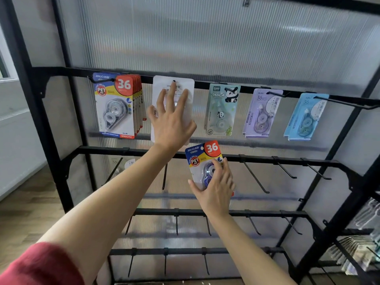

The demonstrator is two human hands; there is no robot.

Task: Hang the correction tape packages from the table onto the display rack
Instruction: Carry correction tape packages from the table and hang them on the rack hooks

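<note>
Left hand flat, fingers straight, presses white-backed card package hanging on black metal display rack, long axis 12-6; right hand grips blue-yellow carded correction tape package at 5 o'clock, header toward 12.

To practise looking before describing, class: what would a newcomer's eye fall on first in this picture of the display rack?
The left hand lies flat, fingers spread, on a white package hanging from the top rail, while the right hand grips a blue-and-red "36" package just below. A stack of matching packages hangs at the rail's left end.
</note>
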